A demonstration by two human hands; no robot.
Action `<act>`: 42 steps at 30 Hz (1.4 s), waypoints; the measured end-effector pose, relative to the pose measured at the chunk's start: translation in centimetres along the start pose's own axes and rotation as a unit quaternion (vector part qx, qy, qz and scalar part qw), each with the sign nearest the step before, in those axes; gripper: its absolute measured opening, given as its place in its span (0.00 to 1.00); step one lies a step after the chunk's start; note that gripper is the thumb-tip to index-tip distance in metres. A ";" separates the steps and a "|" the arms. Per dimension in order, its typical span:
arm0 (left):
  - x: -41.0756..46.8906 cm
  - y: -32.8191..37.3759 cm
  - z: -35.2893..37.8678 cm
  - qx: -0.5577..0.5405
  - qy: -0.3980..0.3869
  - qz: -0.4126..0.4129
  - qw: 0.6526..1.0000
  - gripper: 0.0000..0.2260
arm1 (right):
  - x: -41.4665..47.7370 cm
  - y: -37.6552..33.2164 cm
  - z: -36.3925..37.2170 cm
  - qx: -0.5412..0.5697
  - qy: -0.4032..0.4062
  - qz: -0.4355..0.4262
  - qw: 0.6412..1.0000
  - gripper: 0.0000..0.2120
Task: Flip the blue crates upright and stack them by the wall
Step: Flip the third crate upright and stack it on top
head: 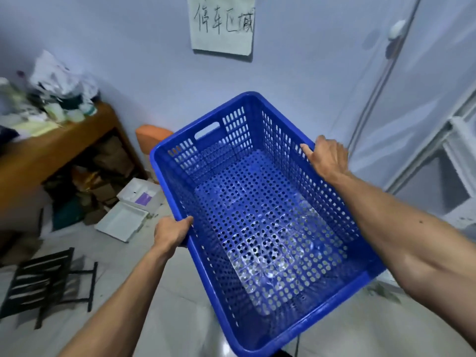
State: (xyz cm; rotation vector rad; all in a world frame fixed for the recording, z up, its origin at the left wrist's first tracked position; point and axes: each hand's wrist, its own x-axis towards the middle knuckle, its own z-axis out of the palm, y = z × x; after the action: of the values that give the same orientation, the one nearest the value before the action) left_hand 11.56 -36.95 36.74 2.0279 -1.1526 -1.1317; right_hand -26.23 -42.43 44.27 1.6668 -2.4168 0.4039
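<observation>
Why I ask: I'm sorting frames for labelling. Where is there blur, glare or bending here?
Head view: the crate is sharp, as are the left hand and right hand gripping its rim. Head view: white glare patches lie on the crate's floor. Head view: the desk clutter and black rack at the left edge are smeared. Head view: the wall pipe bows, which is wide-angle distortion.

The pale tiled floor (180,318) carried a black slatted rack (38,282) off to the left. Further back, two shallow white trays (121,222) lay touching, just beside the wooden worktop (51,150). On the worktop sat a crowded heap of pale bottles (77,114) and crumpled white wrapping (59,73). Cardboard boxes (103,161) were packed beneath it, and an orange object (152,136) stood by the wall.
</observation>
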 end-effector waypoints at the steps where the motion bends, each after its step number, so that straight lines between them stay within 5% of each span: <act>1: 0.8 0.7 0.4 -0.004 0.002 -0.011 1.000 0.08 | 1.7 -0.4 0.3 -0.007 -0.003 -0.016 1.000 0.25; 11: 9.5 7.4 3.6 -0.064 0.012 -0.073 0.995 0.11 | 19.3 -6.2 2.6 -0.039 0.016 -0.125 0.991 0.24; 23: 15.3 7.8 7.7 -0.054 -0.005 -0.051 0.997 0.25 | 29.8 -18.0 9.9 0.020 0.011 -0.095 0.995 0.14; 42: 19.9 13.4 12.9 -0.189 -0.146 -0.184 0.953 0.17 | 40.2 -15.3 19.9 -0.025 -0.081 -0.143 0.986 0.18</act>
State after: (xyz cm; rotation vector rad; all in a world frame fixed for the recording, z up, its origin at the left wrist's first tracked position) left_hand 0.43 -61.50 32.59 1.8520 -0.6220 -1.7371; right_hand -26.12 -89.57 39.22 2.0552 -2.2203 0.1694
